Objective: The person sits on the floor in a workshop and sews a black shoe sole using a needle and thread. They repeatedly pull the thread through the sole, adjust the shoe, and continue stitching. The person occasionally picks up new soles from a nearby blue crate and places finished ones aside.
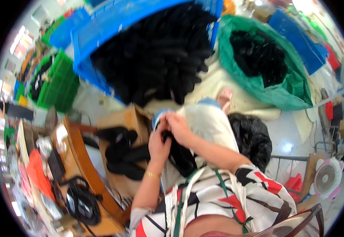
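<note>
My left hand (pixel 159 144) and my right hand (pixel 176 125) meet close together above my lap. Both have their fingers closed on one black sock (pixel 181 157), bunched at the top between them. Its lower part hangs down over my pale apron (pixel 209 124). The fingertips overlap, so the gripped end of the sock is mostly hidden. To the left of my left hand, more black socks (pixel 126 158) lie across an open cardboard box (pixel 114 118).
Ahead stands a large blue crate (pixel 84 49) heaped with black socks. A green sack (pixel 294 96) at the right holds more. A black plastic bag (pixel 253 138) sits beside my leg. Left are a wooden table (pixel 75 148) and green crates (pixel 61 85); a fan (pixel 327 177) is at the right.
</note>
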`<state>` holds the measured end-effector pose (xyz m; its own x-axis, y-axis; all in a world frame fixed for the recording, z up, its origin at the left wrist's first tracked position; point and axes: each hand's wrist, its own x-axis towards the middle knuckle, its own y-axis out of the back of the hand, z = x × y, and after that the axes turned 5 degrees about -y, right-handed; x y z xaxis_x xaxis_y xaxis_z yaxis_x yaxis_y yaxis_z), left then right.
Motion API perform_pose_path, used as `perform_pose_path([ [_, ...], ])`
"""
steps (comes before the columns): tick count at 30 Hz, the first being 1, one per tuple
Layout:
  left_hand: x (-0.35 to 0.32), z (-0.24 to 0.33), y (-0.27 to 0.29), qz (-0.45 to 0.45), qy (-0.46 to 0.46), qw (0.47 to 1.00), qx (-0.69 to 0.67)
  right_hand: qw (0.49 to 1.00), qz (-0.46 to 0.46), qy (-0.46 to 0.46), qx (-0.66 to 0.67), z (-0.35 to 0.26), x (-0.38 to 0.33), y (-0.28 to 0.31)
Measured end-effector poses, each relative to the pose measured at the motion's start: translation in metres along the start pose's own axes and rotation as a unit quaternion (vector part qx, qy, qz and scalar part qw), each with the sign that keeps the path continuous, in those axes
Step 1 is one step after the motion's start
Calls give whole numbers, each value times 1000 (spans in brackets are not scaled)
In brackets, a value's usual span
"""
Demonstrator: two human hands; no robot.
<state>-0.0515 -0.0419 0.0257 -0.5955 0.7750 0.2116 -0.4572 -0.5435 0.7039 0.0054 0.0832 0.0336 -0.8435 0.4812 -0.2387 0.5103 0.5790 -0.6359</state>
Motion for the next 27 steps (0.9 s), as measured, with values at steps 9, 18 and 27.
perform_pose_path([
  [9,-7,-10,-1,36,-91,995,15,994,-6,14,106,-23,-49,0],
  [18,21,23,21,24,-189,979,77,996,6,57,62,-49,-59,-16],
  [27,43,40,40,-93,-364,924,71,994,1,101,37,-67,-97,-12],
])
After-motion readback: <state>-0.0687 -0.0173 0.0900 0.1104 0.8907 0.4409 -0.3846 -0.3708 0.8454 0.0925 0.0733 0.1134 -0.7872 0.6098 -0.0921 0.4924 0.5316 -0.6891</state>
